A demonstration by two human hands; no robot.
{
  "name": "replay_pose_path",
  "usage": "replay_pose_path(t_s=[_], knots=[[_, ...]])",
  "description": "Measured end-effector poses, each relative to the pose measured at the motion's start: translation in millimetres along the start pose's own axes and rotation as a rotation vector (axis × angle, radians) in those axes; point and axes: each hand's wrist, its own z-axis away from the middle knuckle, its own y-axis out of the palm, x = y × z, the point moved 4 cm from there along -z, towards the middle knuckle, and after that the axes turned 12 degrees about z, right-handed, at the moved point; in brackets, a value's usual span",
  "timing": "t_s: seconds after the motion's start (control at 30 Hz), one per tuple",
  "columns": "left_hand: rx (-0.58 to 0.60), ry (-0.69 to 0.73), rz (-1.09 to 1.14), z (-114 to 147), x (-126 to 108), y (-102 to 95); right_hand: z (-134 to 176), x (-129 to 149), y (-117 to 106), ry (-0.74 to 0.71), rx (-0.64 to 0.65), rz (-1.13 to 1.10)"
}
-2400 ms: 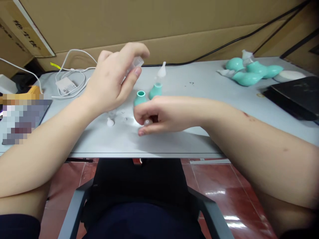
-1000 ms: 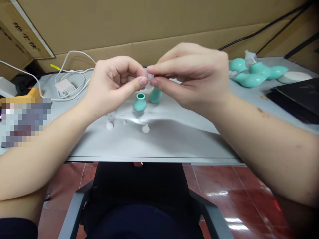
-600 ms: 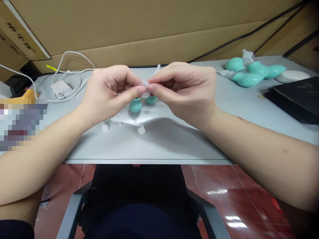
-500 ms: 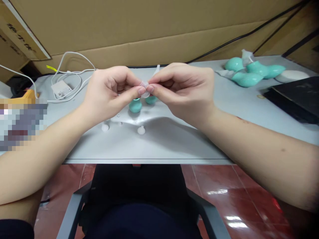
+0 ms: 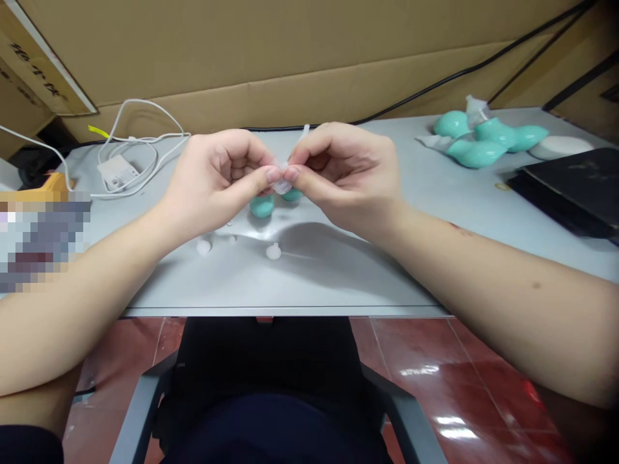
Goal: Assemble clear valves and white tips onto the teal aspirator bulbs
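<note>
Above the middle of the grey table, my left hand and my right hand meet fingertip to fingertip. Both pinch a small translucent whitish plastic piece between thumb and index finger. Its exact kind is partly hidden by the fingers. A thin pale tip sticks up behind my right index finger; whether it belongs to the same piece I cannot tell. Just beyond the fingertips are a small turquoise rounded piece and another turquoise piece. Nearer me lie a white round piece with a nub and a similar white piece.
Turquoise bulb-shaped parts with clear plastic lie at the back right, beside a black flat case. A white adapter with coiled cable sits at the left. Cardboard walls the back.
My right hand has turned slightly and shifted a little left at the wrist. The plastic piece's lower end has changed angle between the fingertips. Both hands still pinch it.
</note>
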Motion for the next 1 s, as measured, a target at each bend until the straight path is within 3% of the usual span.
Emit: replay_pose_path(t_s=[0.27, 0.43, 0.6, 0.77, 1.0], knots=[[-0.048, -0.154, 0.120, 3.1, -5.2, 0.9, 0.1, 0.2, -1.8, -0.026, -0.056, 0.011], [-0.054, -0.147, 0.124, 4.0, -4.6, 0.6, 0.5, 0.1, -5.6, -0.084, -0.101, -0.004], [-0.079, -0.162, 0.146, 3.3, -6.9, 2.5, 0.9, 2.8, -3.9, -0.034, -0.079, -0.077], [-0.060, -0.181, 0.156, 1.1, -7.8, 4.6, -1.0, 5.9, -0.8, -0.076, -0.067, -0.150], [-0.058, -0.190, 0.154, 2.5, -8.4, 3.7, -1.5, 7.1, -0.2, -0.088, -0.065, -0.074]])
